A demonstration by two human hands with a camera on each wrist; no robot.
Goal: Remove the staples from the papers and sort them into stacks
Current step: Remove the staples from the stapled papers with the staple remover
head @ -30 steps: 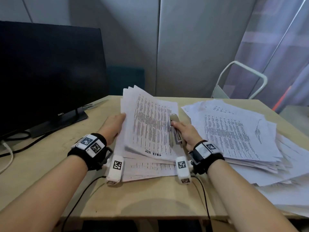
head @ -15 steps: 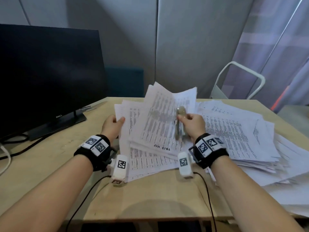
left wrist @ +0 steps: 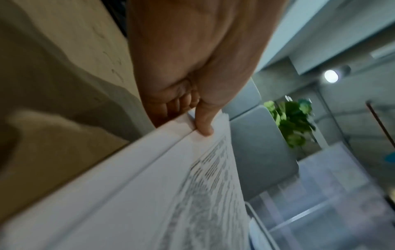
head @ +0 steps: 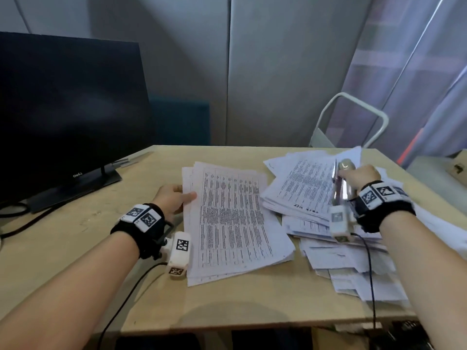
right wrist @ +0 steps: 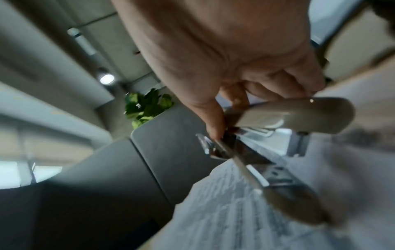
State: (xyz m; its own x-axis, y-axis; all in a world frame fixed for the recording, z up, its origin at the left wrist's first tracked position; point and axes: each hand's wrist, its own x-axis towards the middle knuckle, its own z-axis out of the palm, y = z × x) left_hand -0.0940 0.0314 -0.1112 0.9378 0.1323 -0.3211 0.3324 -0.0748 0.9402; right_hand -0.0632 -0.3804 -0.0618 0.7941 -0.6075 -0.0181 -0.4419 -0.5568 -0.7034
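Printed packet [head: 300,188], since a second ago carried from centre stack [head: 227,218] onto right pile [head: 353,258] by stapler-gripping right hand [head: 358,176]; stack edge pinched by left hand [head: 171,198]; sorting advanced.

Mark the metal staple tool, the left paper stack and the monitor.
metal staple tool [head: 341,188], head view, on its shiny body in front of the right hand.
left paper stack [head: 232,223], head view, middle of the top printed sheet.
monitor [head: 68,109], head view, centre of the dark screen.
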